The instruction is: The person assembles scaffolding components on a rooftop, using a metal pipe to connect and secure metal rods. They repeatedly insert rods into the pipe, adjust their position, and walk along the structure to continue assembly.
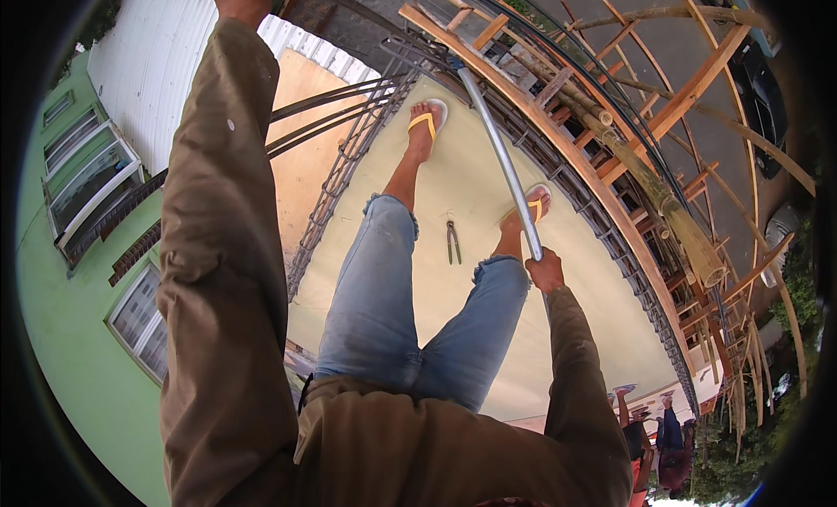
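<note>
A long silver metal pipe (pixel 497 136) slants across the deck in front of me. My right hand (pixel 546 270) is wrapped round its near part, and the far end meets the steel bars near the corner. My left hand (pixel 240 1) is at the top edge, with the arm stretched far forward; its fingers are out of the picture. On the pale deck between my feet lies a pair of end-cutting pincers (pixel 452 242) with dark handles. Several dark steel rods (pixel 327 110) stick out leftward from the corner, below my left forearm.
Rebar cages run along the deck's left edge (pixel 344 171) and right edge (pixel 602 215). Beyond the right one stand a wooden form board (pixel 558 123) and bamboo scaffolding (pixel 680 219) above a street. People (pixel 667 442) are at lower right. A green building (pixel 78 315) stands left.
</note>
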### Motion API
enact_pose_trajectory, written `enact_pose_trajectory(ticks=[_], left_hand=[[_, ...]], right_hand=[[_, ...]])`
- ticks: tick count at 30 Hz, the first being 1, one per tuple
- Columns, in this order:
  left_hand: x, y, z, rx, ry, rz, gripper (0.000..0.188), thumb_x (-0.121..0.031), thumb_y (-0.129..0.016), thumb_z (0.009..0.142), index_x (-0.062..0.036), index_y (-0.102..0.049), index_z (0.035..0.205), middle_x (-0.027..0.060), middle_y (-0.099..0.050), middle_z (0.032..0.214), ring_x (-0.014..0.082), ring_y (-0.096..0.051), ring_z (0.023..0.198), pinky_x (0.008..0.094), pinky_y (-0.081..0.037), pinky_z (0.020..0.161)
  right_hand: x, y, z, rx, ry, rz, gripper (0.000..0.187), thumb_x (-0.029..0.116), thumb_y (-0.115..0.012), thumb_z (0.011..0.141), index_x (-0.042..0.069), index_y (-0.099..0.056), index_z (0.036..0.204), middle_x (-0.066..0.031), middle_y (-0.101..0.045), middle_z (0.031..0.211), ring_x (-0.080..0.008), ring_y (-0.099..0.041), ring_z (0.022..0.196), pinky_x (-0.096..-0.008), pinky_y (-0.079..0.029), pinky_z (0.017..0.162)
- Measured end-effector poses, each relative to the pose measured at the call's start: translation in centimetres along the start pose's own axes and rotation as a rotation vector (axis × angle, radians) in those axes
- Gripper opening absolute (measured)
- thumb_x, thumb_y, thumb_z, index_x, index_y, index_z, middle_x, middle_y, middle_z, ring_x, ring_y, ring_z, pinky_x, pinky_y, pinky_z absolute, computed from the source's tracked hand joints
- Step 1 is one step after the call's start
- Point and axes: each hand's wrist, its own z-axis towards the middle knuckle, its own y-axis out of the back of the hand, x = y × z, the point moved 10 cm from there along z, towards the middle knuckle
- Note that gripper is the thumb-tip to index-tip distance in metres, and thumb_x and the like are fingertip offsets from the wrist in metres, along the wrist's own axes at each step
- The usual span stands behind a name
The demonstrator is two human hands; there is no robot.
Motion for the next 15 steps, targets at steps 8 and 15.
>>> enact_pose_trajectory(ticks=[8,15], left_hand=[[1.0,-1.3,-0.7,0.021,0.05,-0.011,0.028,-0.023,-0.052,0.097,-0.0039,-0.058,0.078,0.0036,-0.051,0.06,0.0133,-0.05,0.047,0.0302,-0.041,0.044],[-0.1,-0.7,-1.0,-0.012,-0.008,0.064,0.036,-0.016,-0.059,0.092,-0.0063,-0.05,0.058,0.0,-0.048,0.049,0.0111,-0.048,0.042,0.0316,-0.036,0.041]], right_hand=[[4.1,2.7,-5.7,0.005,-0.137,-0.142,0.036,0.022,-0.068,0.079,-0.007,-0.059,0.099,-0.032,-0.067,0.091,-0.0445,-0.068,0.088,-0.0496,-0.054,0.077],[18.4,-0.9,-10.1,0.192,-0.071,-0.073,0.049,0.022,-0.065,0.087,-0.013,-0.044,0.112,-0.0321,-0.065,0.089,-0.0427,-0.07,0.081,-0.047,-0.056,0.072]])
